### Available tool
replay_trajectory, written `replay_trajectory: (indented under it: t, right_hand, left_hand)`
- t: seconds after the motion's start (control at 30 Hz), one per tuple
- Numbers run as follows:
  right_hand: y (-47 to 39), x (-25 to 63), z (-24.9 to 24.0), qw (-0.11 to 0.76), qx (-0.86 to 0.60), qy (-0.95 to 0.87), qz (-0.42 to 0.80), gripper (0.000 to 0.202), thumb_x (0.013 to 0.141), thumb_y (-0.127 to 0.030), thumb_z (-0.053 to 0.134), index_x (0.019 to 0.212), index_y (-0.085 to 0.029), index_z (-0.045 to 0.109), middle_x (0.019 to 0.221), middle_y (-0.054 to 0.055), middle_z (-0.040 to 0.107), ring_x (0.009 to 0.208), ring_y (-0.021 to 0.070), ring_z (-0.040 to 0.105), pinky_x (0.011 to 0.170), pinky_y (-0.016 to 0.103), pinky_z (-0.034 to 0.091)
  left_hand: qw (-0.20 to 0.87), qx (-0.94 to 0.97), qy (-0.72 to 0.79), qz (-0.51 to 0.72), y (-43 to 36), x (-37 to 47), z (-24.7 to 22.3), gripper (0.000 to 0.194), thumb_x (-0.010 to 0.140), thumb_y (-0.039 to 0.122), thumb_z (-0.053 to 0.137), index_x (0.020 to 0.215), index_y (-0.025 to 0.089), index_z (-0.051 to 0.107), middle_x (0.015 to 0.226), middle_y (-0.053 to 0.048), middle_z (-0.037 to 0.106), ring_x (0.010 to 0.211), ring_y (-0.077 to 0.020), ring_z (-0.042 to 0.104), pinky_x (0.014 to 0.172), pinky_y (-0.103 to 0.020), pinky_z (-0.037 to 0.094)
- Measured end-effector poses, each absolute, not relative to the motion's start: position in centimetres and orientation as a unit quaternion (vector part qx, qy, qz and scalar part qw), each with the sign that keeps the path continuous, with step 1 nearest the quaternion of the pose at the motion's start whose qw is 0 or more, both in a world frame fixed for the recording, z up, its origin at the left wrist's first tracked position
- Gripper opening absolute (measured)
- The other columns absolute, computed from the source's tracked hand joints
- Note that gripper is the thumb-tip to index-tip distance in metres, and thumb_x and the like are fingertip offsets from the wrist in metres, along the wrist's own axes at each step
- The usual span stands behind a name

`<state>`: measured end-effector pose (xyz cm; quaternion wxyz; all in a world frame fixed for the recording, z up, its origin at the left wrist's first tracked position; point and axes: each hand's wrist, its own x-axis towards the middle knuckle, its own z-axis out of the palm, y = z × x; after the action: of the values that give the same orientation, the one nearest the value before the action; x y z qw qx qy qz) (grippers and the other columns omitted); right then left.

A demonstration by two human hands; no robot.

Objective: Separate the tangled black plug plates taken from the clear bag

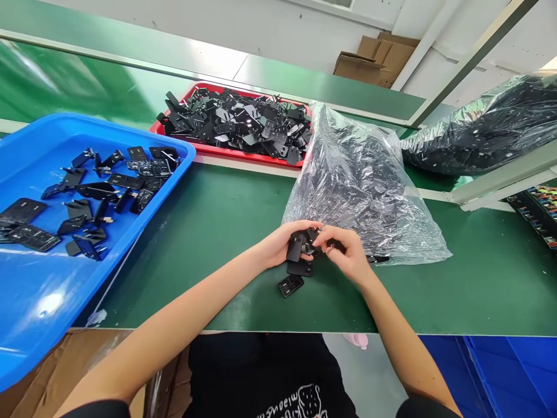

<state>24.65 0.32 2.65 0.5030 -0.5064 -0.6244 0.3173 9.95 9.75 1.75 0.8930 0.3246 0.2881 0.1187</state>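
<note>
My left hand (278, 245) is closed around a few flat black plastic pieces (295, 248), some with metal prongs like plug parts. Close beside it, my right hand (348, 255) has its thumb and fingers pinched at the right end of those pieces; what lies between its fingertips is too small to make out. Under my hands another black plate (300, 268) rests on the green table, and a small ribbed black piece (290, 285) lies just in front of it. A clear plastic bag (365, 191) filled with black parts spreads right behind my hands.
At the left stands a blue tray (143, 244) with scattered black pieces. A red tray (248, 155) heaped with black parts sits at the back. Another filled bag (487, 130) lies at the right, by a metal post (474, 58). The green table's (243, 313) front edge is near my body.
</note>
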Motion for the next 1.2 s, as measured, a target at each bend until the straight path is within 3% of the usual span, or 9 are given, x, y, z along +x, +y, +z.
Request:
replay_trajectory:
  t: [0.33, 0.43, 0.57, 0.63, 0.73, 0.87, 1.0, 1.2]
  right_hand:
    - [-0.3, 24.1, 2.7, 0.477, -0.493, -0.728, -0.011, 0.006, 0.086, -0.017, 0.055, 0.083, -0.020, 0.060, 0.066, 0.001, 0.054, 0.056, 0.0128, 0.049, 0.050, 0.025, 0.039]
    - [-0.7, 23.7, 2.7, 0.395, -0.469, -0.789, -0.019, 0.009, 0.088, -0.027, 0.058, 0.084, -0.019, 0.059, 0.067, 0.002, 0.056, 0.060, 0.0151, 0.052, 0.052, 0.026, 0.040]
    - [-1.5, 22.4, 2.7, 0.220, -0.467, -0.854, 0.067, 0.033, 0.084, -0.046, 0.065, 0.099, -0.016, 0.061, 0.076, 0.004, 0.060, 0.068, 0.0182, 0.057, 0.057, 0.029, 0.042]
    - [-1.8, 21.8, 2.6, 0.144, -0.469, -0.867, 0.083, 0.037, 0.081, -0.046, 0.068, 0.103, -0.016, 0.062, 0.080, 0.004, 0.060, 0.070, 0.0194, 0.058, 0.057, 0.030, 0.042]
    - [-1.9, 21.2, 2.5, 0.100, -0.464, -0.877, 0.078, 0.024, 0.084, -0.037, 0.067, 0.099, -0.018, 0.064, 0.080, 0.004, 0.059, 0.071, 0.0194, 0.057, 0.057, 0.030, 0.041]
    - [-1.4, 21.4, 2.3, 0.159, -0.481, -0.856, 0.105, 0.013, 0.089, -0.027, 0.059, 0.089, -0.016, 0.066, 0.078, 0.004, 0.059, 0.073, 0.0187, 0.056, 0.060, 0.029, 0.041]
    - [-0.9, 22.0, 2.5, 0.273, -0.545, -0.771, 0.184, 0.019, 0.089, -0.017, 0.051, 0.073, -0.017, 0.062, 0.072, 0.001, 0.055, 0.066, 0.0137, 0.052, 0.060, 0.026, 0.039]
    - [-0.2, 23.2, 2.9, 0.472, -0.597, -0.556, 0.335, 0.027, 0.088, -0.027, 0.055, 0.062, -0.019, 0.055, 0.060, -0.003, 0.047, 0.056, 0.0105, 0.043, 0.054, 0.024, 0.033]
  left_hand:
    - [0.899, 0.286, 0.301, 0.139, 10.0, 9.9, 1.9, 0.020, 0.088, 0.022, 0.050, 0.101, 0.015, 0.064, 0.092, -0.006, 0.067, 0.069, -0.0146, 0.066, 0.053, -0.025, 0.058]
    - [0.898, 0.266, 0.308, 0.168, 10.7, 9.7, 1.9, 0.019, 0.087, 0.022, 0.051, 0.100, 0.016, 0.063, 0.093, -0.006, 0.068, 0.074, -0.0167, 0.068, 0.052, -0.023, 0.056]
    - [0.895, 0.253, 0.310, 0.199, 11.8, 9.3, 1.8, 0.018, 0.085, 0.022, 0.052, 0.099, 0.016, 0.063, 0.095, -0.006, 0.069, 0.080, -0.0206, 0.070, 0.048, -0.021, 0.053]
    - [0.894, 0.255, 0.310, 0.201, 11.9, 9.2, 1.8, 0.019, 0.085, 0.023, 0.053, 0.099, 0.016, 0.062, 0.096, -0.007, 0.069, 0.082, -0.0211, 0.070, 0.049, -0.021, 0.053]
    - [0.889, 0.266, 0.315, 0.198, 11.7, 9.3, 1.8, 0.020, 0.084, 0.024, 0.055, 0.101, 0.017, 0.062, 0.099, -0.007, 0.069, 0.083, -0.0208, 0.070, 0.050, -0.022, 0.054]
    - [0.885, 0.276, 0.321, 0.196, 11.4, 9.4, 1.7, 0.021, 0.083, 0.025, 0.056, 0.101, 0.017, 0.063, 0.100, -0.006, 0.069, 0.084, -0.0199, 0.069, 0.051, -0.023, 0.054]
    - [0.880, 0.284, 0.328, 0.194, 11.3, 9.5, 1.6, 0.020, 0.083, 0.024, 0.056, 0.099, 0.017, 0.065, 0.098, -0.005, 0.069, 0.083, -0.0186, 0.068, 0.053, -0.024, 0.055]
    - [0.875, 0.292, 0.333, 0.195, 11.1, 9.6, 1.8, 0.019, 0.083, 0.023, 0.054, 0.097, 0.017, 0.066, 0.092, -0.004, 0.069, 0.071, -0.0151, 0.066, 0.060, -0.027, 0.057]
